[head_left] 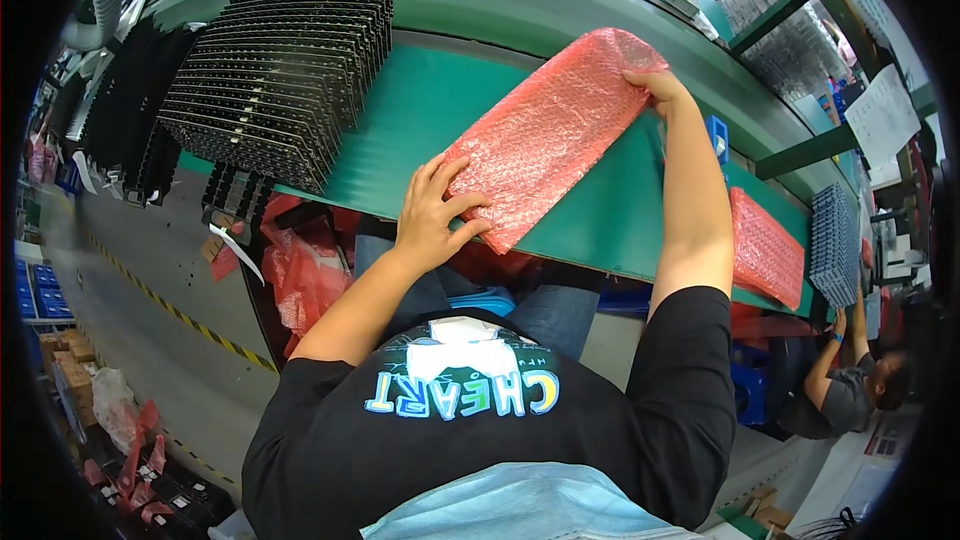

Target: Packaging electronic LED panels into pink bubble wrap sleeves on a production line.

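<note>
A long pink bubble-wrap bag lies slantwise over the green bench top, its far end toward the upper right. My left hand grips its near left corner, with the fingers spread over the top face. At the far right end my right hand pinches the bag's edge between thumb and fingers. What is inside the bag, if anything, cannot be made out. To the left stands a tall stack of black slotted metal panels, closest to my left hand.
Another pink bubble-wrap bag lies on the bench to the right, beside a stack of grey parts. A co-worker reaches in there. Black strips hang at the far left. Loose pink wrap hangs below the front edge.
</note>
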Tool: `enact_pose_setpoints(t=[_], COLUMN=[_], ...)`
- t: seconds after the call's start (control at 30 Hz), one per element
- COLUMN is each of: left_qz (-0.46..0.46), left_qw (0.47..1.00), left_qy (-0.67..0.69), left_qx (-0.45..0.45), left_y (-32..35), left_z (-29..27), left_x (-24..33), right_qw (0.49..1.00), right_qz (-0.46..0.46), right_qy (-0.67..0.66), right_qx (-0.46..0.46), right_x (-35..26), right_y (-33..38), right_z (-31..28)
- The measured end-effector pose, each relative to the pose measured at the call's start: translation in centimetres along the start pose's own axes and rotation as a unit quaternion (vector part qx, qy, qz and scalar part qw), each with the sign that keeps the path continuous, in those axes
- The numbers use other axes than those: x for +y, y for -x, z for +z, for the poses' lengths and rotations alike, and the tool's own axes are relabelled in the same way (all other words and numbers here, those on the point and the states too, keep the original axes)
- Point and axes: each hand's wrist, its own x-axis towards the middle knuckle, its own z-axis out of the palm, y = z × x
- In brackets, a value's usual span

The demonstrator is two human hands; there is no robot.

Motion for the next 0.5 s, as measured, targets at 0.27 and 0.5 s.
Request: enact_pose_setpoints(t=[0.27,0.5], left_qz=[-0.043,-0.104], left_qw=[0.981,0.967], left_qy=[0.155,0.234], left_qx=[0.104,-0.006], left_y=[-1.6,-13.2], left_z=[-0.4,-8.5], left_x=[-0.6,4.8], right_qw=[0.983,0.955], right_qz=[-0.073,-0.271], right_qy=[-0.162,-0.122], right_qx=[-0.036,-0.024], right_x=[-7.4,-17.7], right_y=[2.7,16.7], right_z=[-1.9,6.9])
